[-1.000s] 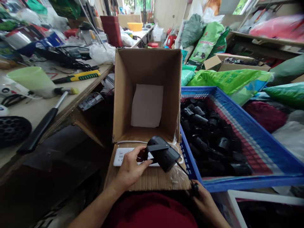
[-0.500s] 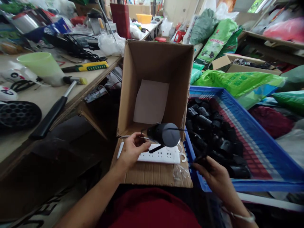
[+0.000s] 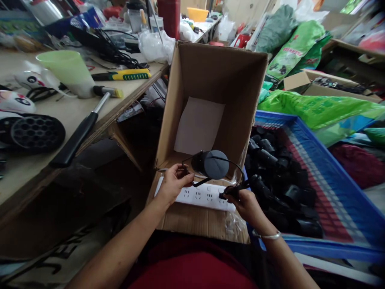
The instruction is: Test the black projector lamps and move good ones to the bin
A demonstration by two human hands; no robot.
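Just left of blue crate [image 3: 333,172], before the mouth of open cardboard box [image 3: 222,68] and above white power strip [image 3: 203,198], still holding black cylindrical device [image 3: 216,170] with left hand [image 3: 174,184], in a grip pinching its thin bracket [image 3: 202,182]. Earlier, reaching over the crate's edge with right hand [image 3: 247,204]; now, come back to the strip's right end, pinching black plug [image 3: 223,196]. Cannot tell if plugged in.

A pale green cup [image 3: 67,72] stands on the table [image 3: 69,109], near a hammer [image 3: 76,138] with a black handle. A yellow tub [image 3: 197,15] sits far back. Over on the right, a bright green bag [image 3: 319,112] lies in front of an open brown box [image 3: 296,81].
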